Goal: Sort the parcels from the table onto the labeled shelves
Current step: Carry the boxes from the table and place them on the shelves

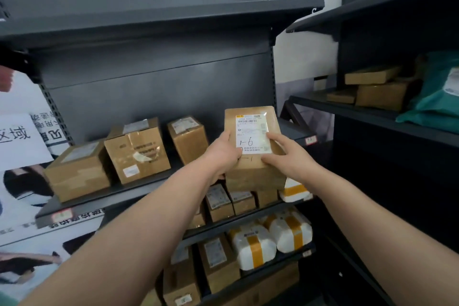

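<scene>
Both forearms (139,243) are stretched forward; a brown parcel (253,176) marked "1-6" is held upright, gripped at its left edge by the left hand (221,156) and at its right by the right hand (290,156), near the grey shelf (82,206), right of three boxes (137,150).

Both hands, left (221,156) and right (288,156), gripping labelled cardboard parcel (253,171), dark shelf (104,194) behind

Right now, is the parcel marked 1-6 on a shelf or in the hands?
In the hands: left hand and right hand grip the parcel by its sides, off the shelf.
</scene>
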